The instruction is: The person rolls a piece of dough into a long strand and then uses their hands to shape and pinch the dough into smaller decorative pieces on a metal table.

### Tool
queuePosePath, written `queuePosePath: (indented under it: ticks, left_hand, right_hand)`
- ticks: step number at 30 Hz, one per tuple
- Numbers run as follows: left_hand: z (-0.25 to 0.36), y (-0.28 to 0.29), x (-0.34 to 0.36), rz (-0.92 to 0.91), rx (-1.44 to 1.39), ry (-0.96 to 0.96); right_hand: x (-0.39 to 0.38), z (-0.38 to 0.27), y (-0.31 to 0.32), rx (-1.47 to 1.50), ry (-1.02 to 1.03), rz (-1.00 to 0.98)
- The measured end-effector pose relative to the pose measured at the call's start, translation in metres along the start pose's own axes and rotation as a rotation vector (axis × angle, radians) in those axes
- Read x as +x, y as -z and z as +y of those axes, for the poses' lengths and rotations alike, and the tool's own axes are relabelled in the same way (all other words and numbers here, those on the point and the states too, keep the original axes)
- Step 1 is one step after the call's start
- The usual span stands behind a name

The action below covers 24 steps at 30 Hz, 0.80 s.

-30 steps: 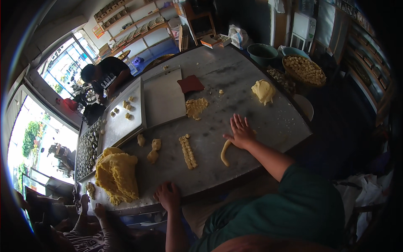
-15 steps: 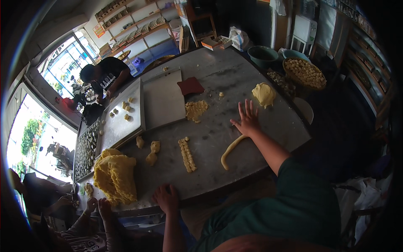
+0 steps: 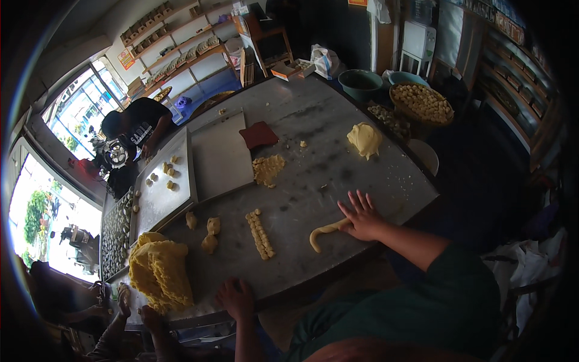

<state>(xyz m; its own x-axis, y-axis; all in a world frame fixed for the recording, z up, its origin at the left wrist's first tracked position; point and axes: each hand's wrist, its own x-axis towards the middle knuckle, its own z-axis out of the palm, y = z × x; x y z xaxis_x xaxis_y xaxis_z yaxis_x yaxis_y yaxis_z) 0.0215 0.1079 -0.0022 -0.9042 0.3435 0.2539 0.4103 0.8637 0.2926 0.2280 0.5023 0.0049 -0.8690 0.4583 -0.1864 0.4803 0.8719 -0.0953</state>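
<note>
The dough rope (image 3: pixel 325 231) lies curved on the surface (image 3: pixel 292 256), its right end beneath the right hand (image 3: pixel 363 222), which is flat, fingers spread, gripping nothing. Rolling seems the step in hand; another stroke would call for even palm pressure. Left of the rope and nearer the body, the left hand (image 3: pixel 236 298) rests at the surface's edge; whether it grips, I cannot tell. The palm hides the rope's end; far left of the rope, a co-worker's hand (image 3: pixel 150 316) is dim.
</note>
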Motion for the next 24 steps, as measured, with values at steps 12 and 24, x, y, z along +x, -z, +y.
queuePosePath:
  ticks: [12, 24]
  left_hand:
    - [-0.005, -0.012, 0.002, 0.064, -0.046, -0.040]
    - [-0.011, -0.007, -0.006, 0.163, -0.133, -0.142]
  right_hand:
    - [0.085, 0.014, -0.017, 0.045, -0.215, 0.507]
    - [-0.043, -0.007, 0.008, 0.393, -0.138, 0.537]
